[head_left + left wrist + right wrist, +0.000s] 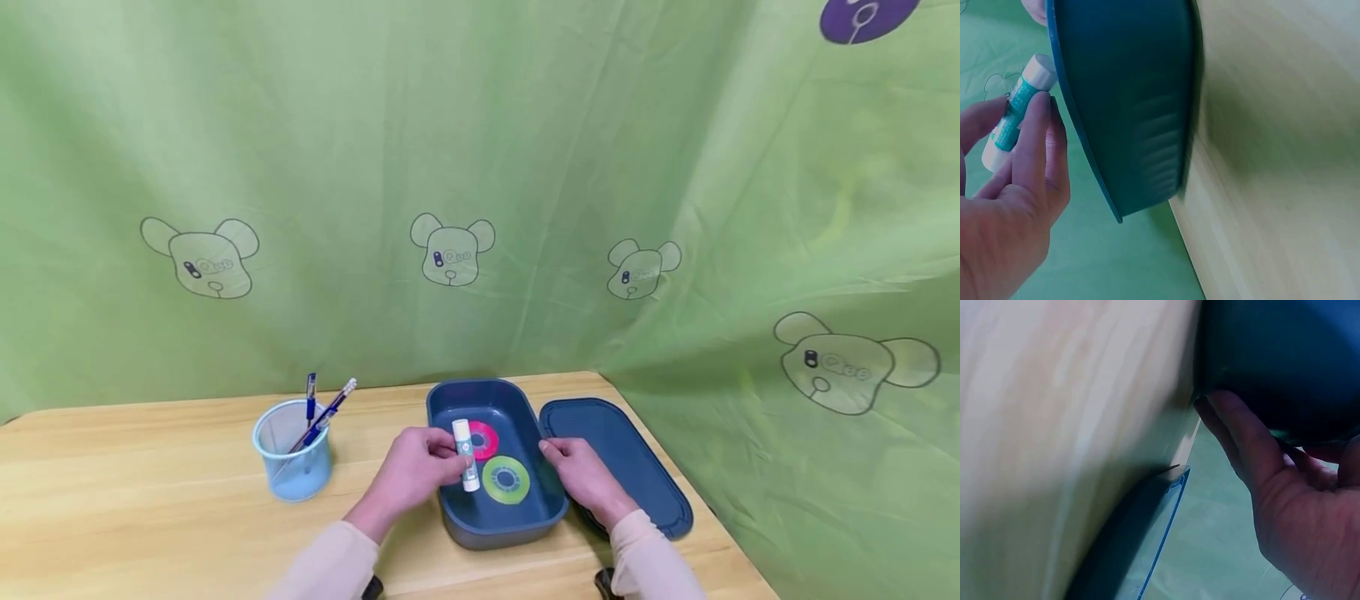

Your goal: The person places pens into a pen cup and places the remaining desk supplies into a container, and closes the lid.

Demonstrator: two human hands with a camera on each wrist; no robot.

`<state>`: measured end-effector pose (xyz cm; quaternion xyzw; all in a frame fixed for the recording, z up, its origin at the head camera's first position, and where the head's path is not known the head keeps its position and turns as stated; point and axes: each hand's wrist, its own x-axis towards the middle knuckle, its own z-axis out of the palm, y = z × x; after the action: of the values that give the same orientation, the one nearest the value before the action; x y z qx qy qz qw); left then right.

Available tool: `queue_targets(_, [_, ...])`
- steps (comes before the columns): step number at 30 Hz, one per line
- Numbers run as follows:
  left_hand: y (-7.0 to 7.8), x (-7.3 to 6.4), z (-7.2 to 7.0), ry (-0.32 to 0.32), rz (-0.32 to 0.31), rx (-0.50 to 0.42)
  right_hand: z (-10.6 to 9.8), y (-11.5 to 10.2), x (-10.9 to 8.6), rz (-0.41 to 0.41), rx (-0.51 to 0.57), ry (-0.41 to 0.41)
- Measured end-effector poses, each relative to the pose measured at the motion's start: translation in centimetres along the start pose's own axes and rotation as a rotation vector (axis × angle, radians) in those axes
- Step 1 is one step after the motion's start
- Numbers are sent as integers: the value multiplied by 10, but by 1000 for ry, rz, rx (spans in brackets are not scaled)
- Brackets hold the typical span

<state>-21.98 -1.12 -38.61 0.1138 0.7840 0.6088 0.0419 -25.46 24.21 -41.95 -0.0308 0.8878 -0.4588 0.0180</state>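
Note:
My left hand pinches a glue stick with white ends and a teal label between thumb and fingers, over the left side of a dark blue box. In the left wrist view the glue stick is tilted beside the box rim. Inside the box lie a pink ring-shaped disc and a yellow-green one. My right hand grips the box's right wall, thumb at the rim; in the right wrist view its fingers lie against the outer side.
The dark blue lid lies flat right of the box, partly behind my right hand. A light blue mesh pen cup with several pens stands at the left. Green curtains border the wooden table behind and on the right.

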Motion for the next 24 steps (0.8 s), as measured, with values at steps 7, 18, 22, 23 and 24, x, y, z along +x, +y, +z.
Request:
queue_targets(7, [1,11,5,-18,-70,61,-1,0,1,3,-6,1])
queue_targets(18, [5,16,9,-18,-118,127,-1,0,1,0,-19,5])
queue_targets(22, [6,15,9,-12,-110,122,-1,-1,1,2,-22,4])
queue_targets(23, [6,15,9,-10,-106,119,-1,-1,1,3,-23,3])
queue_targets(24, [6,14,9,-8,-102,120,-1,-2,1,3,-26,3])
